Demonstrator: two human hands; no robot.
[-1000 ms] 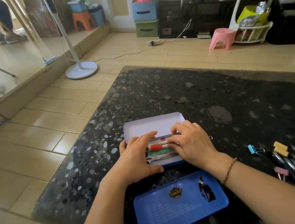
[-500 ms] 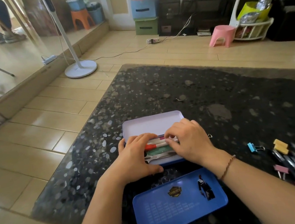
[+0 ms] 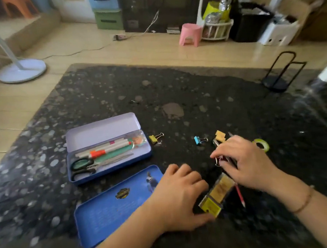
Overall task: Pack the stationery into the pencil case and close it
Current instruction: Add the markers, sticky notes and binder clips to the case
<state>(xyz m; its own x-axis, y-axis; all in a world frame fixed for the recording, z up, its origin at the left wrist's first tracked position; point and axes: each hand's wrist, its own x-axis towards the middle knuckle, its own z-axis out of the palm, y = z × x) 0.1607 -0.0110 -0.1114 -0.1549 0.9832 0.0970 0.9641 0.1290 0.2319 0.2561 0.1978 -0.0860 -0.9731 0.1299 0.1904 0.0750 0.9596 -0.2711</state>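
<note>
Both hands are over the loose stationery, and the pencil case sits open at the table's left edge.

The left hand (image 3: 181, 195) lies palm down, fingers curled, thumb touching the near end of a yellow-labelled box (image 3: 216, 195); whether it grips is unclear. The right hand (image 3: 243, 160) has its fingers bent down onto a bundle of pens (image 3: 223, 158), a red pencil (image 3: 240, 196) poking out beneath it; cannot tell if they are clamped. The pencil case (image 3: 107, 147) holds black-handled scissors (image 3: 92, 165) and an orange-capped marker (image 3: 110, 150). Its blue lid (image 3: 110, 208) lies flat at the table's near edge. A yellow binder clip (image 3: 155, 138) sits just beside the case, a blue binder clip (image 3: 199, 140) toward the middle, a green tape roll (image 3: 262, 145) past the right hand.
</note>
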